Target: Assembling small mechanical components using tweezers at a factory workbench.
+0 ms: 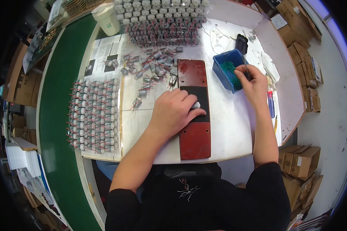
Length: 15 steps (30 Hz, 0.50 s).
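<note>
My left hand [175, 109] is closed around a small motor [196, 105], whose white end shows between thumb and forefinger. It rests over the black pad [198, 92] on a dark red board [194, 142]. My right hand [254, 82] is pinched on a thin dark tool [246, 65] that looks like tweezers; its tip is hidden. That hand is at the right side of a blue bin [219, 73] with small green pieces [228, 67] inside. Loose grey motors [158, 71] with red and dark wires lie scattered beyond my left hand.
A tray of wired motors [92, 115] stands at the left, and stacked trays of motors [162, 23] at the back. Nearby are a lidded cup [106, 19], a black container [241, 43] and a screwdriver [271, 106]. A low white partition [287, 73] borders the table's right side.
</note>
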Each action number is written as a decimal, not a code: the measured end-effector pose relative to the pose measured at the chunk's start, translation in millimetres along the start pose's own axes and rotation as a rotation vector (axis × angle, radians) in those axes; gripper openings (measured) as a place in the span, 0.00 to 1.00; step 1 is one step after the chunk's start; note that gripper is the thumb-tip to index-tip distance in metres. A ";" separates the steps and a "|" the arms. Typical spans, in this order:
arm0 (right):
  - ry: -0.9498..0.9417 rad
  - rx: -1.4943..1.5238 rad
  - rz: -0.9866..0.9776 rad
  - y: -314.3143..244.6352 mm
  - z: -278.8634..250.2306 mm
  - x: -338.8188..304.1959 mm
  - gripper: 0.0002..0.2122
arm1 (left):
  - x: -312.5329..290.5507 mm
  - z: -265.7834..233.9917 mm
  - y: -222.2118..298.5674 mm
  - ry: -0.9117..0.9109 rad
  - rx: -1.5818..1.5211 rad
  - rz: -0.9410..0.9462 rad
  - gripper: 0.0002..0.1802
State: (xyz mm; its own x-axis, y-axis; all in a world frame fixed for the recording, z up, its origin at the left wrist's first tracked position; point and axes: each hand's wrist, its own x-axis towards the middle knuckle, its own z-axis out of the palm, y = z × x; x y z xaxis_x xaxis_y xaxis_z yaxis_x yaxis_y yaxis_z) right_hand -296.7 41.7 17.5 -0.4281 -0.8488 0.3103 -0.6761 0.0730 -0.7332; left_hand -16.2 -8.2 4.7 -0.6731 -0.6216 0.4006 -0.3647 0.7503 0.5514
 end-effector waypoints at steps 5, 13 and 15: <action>0.028 0.170 0.027 -8.0 -3.9 -3.0 0.06 | 0.3 0.9 1.4 0.094 -0.021 0.009 0.16; -0.217 0.550 0.191 -33.3 5.1 -27.0 0.05 | -4.5 -2.0 -3.4 -0.026 -0.162 0.000 0.12; -0.386 0.693 0.257 -34.3 13.4 -33.4 0.05 | -4.5 1.1 -2.1 -0.038 -0.169 -0.012 0.12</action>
State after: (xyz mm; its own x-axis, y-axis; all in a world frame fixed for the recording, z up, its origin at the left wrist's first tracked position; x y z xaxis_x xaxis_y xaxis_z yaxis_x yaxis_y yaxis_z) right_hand -251.2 60.5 24.2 -0.1979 -0.9788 -0.0537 -0.0090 0.0566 -0.9984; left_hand -13.0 -6.7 1.0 -0.6944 -0.6188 0.3672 -0.2614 0.6924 0.6724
